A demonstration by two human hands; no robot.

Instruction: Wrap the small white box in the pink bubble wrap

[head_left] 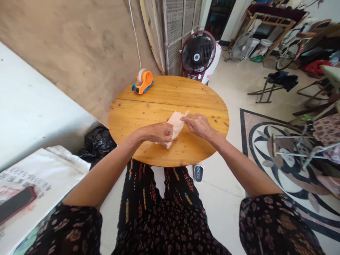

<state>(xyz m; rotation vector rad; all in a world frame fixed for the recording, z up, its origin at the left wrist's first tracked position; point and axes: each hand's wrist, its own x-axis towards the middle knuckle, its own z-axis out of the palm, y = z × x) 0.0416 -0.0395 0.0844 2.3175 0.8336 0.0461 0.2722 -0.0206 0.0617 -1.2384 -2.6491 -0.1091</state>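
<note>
Above the near half of the round wooden table (148,113) is a crumpled pale pink piece of what looks like thin paper (176,121). My left hand (160,132) is closed around its left side, with fingers curled in. At the upper right, my right hand (198,124) pinches a thin twisted corner of it between thumb and fingers. Part of the paper is covered by my left hand, and its lower end sticks out beneath, near the tabletop. Whether anything is wrapped inside cannot be seen.
An orange and blue tape dispenser (143,82) stands at the table's far left edge. Behind the table is a dark red fan (198,53). A black plastic bag (98,143) lies at the left, near a phone (16,203) on white sacking. A folding stool (268,86) stands right.
</note>
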